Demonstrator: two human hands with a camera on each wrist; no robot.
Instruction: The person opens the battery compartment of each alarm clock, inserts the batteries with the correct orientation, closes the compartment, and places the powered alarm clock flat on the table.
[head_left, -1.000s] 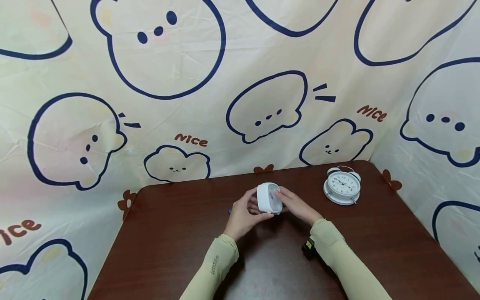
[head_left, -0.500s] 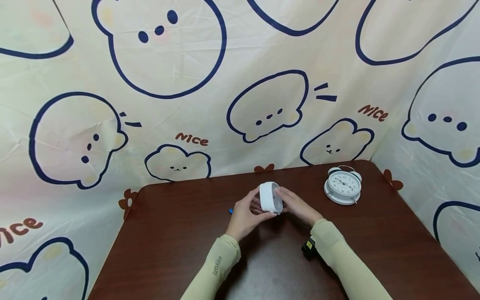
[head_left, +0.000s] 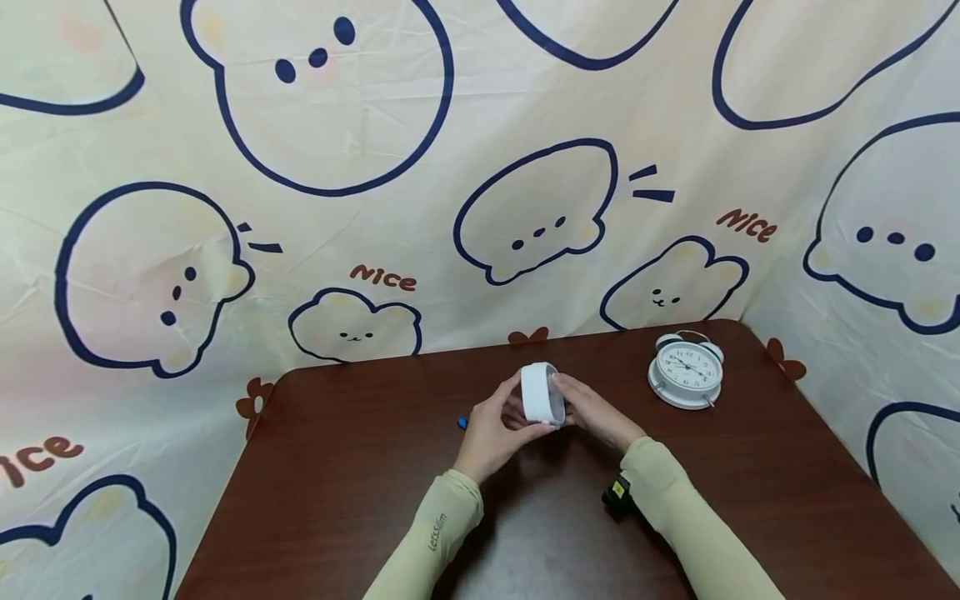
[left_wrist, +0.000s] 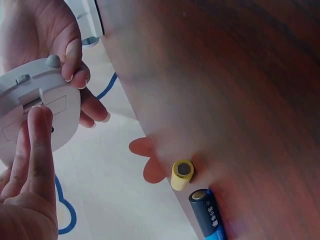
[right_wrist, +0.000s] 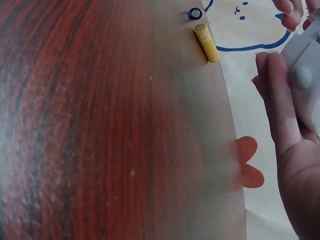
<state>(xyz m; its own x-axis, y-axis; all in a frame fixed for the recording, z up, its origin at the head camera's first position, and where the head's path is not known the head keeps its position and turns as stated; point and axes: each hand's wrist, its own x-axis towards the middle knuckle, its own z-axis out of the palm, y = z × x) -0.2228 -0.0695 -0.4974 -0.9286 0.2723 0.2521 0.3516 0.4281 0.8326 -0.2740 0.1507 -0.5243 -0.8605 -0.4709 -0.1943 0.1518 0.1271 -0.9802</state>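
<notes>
A small white clock (head_left: 542,393) is held up above the middle of the table between both hands. My left hand (head_left: 489,433) grips it from the left, thumb below. In the left wrist view, the left fingers (left_wrist: 40,135) press at a slot in the back of the clock (left_wrist: 62,110). My right hand (head_left: 600,412) holds the clock's right side, its thumb at the front rim. The right wrist view shows the right fingers (right_wrist: 281,95) along the casing beside a rounded foot (right_wrist: 301,78). The front face is mostly turned away.
A yellow battery (left_wrist: 182,175) and a blue-black battery (left_wrist: 207,215) are on the brown table (head_left: 360,483) near its far edge. A white twin-bell alarm clock (head_left: 685,371) stands at the back right. Printed cloth (head_left: 337,233) hangs behind the table.
The small clock has shifted slightly to the right and turned, so less of its front face shows. Both hands keep hold of it.
</notes>
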